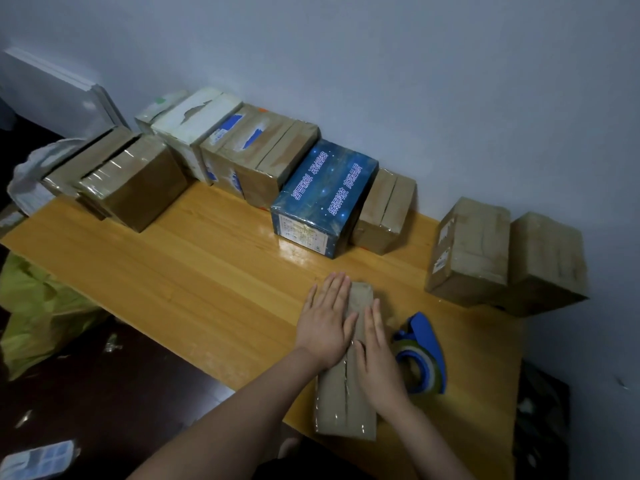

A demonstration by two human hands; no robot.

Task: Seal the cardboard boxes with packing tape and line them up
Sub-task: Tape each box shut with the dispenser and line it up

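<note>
Cardboard box [341,410] beneath flat, empty left hand [327,317] and right hand [377,355] may gape at its seam if released.

Boxes [313,195] line the back of the table [194,271]. A single box [341,407] lies lower centre, tape dispenser [424,351] just right of it.

White Chinese characters run in two lines across the top of the blue box [329,188], upside down here and too blurred to read; small print on its front, illegible; white labels on the brown box [467,247] at right, unreadable.
</note>
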